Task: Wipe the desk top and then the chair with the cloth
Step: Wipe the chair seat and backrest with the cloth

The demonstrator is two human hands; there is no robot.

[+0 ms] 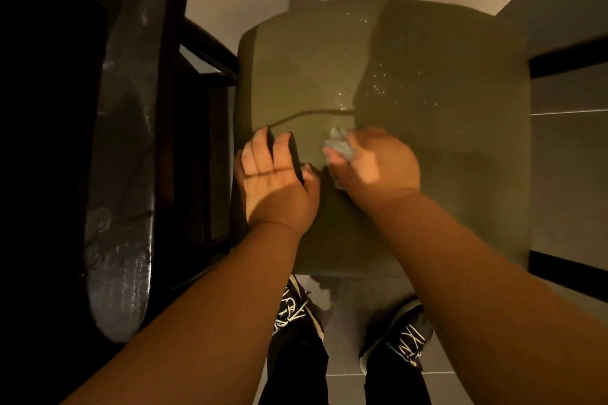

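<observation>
While the right hand (375, 168) bunches the cloth (340, 145) in curled fingers and presses it down, the left hand (276, 181) lies just beside it on the same seat (444, 158), palm down and fingers fairly straight and slightly spread. A dark strip shows between the left fingers; I cannot tell whether it is a fold of the cover or only shadow. The cloth is a small grey crumpled wad, soft and limp, and only its front edge peeks out past the knuckles.

Both hands sit at the near-left part of the seat, which is a broad, squarish cushion in a dull olive cover with rounded corners and a faintly grainy surface. A thin crease (312, 113) runs left to right just beyond the fingertips. Further ahead and to the right lie pale specks (378, 82), likely crumbs or droplets. That patch is closer to the cloth hand, so the next stroke probably needs a push forward and rightward across the crease, with the left hand bracing.

On the left, well apart from the cloth, stands the chair back (125, 141), a long curved bar of dark glossy wood running away from the person. Below the seat, two dark shoes (296, 309) with white laces stand on a pale tiled floor (566, 174). No desk is in view.
</observation>
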